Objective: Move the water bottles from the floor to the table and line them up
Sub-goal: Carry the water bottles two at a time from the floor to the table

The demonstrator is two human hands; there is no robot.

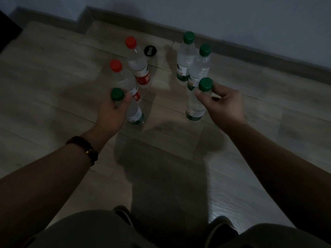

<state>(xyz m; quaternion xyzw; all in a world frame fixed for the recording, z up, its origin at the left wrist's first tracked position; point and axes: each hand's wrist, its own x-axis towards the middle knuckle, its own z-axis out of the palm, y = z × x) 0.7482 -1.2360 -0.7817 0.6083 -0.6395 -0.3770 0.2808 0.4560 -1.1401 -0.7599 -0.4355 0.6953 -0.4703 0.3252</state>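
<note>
Left hand: the left hand (pixel 112 111), left of centre in the head view, has its fingers curled round the neck of the near-left bottle (pixel 135 111), just under its green cap.
Right hand: the right hand (pixel 222 104), right of centre, pinches the neck of the near-right bottle (pixel 194 106) between thumb and fingers, below its green cap.
Bottles: both gripped bottles appear to stand on the floor (pixel 53 77); blur makes it hard to tell if either base has lifted.
Neighbours: the nearer red-capped bottle (pixel 125 81) stands just behind the left grip, with the farther red-capped bottle (pixel 139 67) beyond it. The middle green-capped bottle (pixel 200 67) crowds the right grip, with the farthest green-capped bottle (pixel 185 58) behind.
Bench: not in view.
Doing it well: probably lift both straight up before swinging away, so neither knocks its close neighbour.
Grip advice: the right pinch looks light for a full bottle; a fuller wrap would likely hold better.
Risk: dim light hides bases and edges, so move slowly.
</note>
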